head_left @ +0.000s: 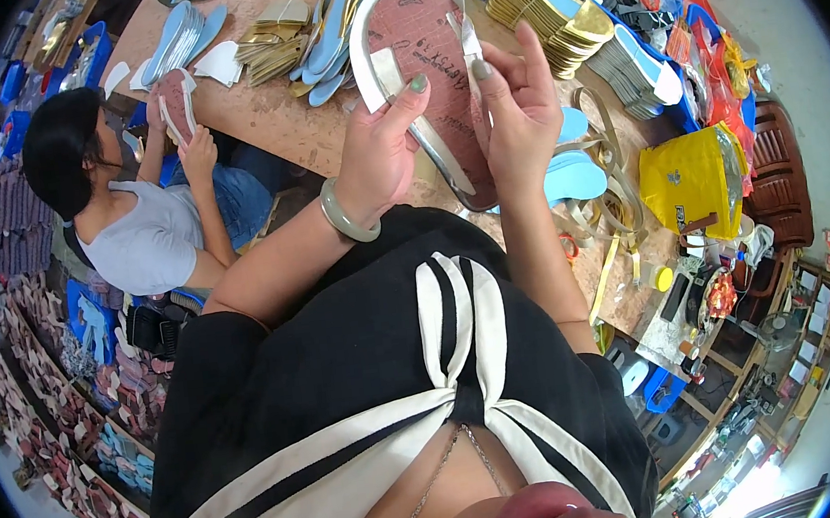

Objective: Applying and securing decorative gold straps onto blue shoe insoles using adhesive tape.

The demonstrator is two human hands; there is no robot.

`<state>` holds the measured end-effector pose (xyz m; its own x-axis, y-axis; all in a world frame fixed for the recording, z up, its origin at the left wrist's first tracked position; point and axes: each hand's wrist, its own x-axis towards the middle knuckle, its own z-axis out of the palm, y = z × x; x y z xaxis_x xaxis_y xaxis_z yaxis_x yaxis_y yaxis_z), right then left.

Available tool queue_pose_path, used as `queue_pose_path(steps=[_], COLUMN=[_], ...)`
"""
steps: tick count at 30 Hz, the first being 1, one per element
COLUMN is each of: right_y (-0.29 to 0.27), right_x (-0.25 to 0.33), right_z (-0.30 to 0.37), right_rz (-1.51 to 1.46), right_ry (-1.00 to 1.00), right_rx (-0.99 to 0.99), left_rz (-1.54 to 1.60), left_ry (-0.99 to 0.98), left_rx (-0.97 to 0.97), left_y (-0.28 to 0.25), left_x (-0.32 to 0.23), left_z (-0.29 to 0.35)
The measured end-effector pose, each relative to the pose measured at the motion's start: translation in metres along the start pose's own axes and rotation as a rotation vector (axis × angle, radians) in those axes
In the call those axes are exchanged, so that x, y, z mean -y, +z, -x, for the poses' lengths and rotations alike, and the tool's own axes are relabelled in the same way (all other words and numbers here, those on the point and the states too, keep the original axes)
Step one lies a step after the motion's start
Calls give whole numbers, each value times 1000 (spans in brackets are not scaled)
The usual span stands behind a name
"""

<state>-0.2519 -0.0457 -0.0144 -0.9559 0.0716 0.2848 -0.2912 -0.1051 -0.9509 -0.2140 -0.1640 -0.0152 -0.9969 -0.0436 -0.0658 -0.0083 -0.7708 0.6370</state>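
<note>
Up in front of me is a shoe insole (422, 69), reddish brown underneath with handwritten marks and a white band along its edge. My left hand (380, 152) grips its left side, the thumb pressing near a pale strap end (385, 67) folded over the edge. At the right side my right hand (521, 119) pinches the edge by another whitish strap (466, 39), its index finger raised. A silvery strip runs down the insole's lower left side. Fingers behind the insole are hidden.
Bundles of gold insoles (551, 11) and light blue insoles (338, 32) lie on the worktable (267, 118). Loose blue insoles (575, 176) and tan strips are right of my hand. A yellow bag (692, 182) stands further right. At left a co-worker (145, 200) holds a similar insole.
</note>
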Motion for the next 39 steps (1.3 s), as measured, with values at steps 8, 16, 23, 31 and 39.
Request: queue_pose_path(steps=[8, 16, 23, 31, 39], right_y=[11, 28, 24, 60, 105], right_x=[-2, -28, -51, -86, -128], right_z=[-19, -49, -89, -3, -7], right_rz=[317, 288, -421, -623, 378], right_ry=[-45, -100, 348, 978, 444], right_rx=[71, 97, 358, 939, 731], left_rz=[-50, -540, -58, 280, 194], left_ry=[29, 93, -118, -65, -279], left_rx=[-8, -30, 69, -45, -326], left_y=[-7, -57, -84, -147, -168], left_x=[-1, -9, -46, -75, -41], left_z=[-3, -14, -44, -97, -89])
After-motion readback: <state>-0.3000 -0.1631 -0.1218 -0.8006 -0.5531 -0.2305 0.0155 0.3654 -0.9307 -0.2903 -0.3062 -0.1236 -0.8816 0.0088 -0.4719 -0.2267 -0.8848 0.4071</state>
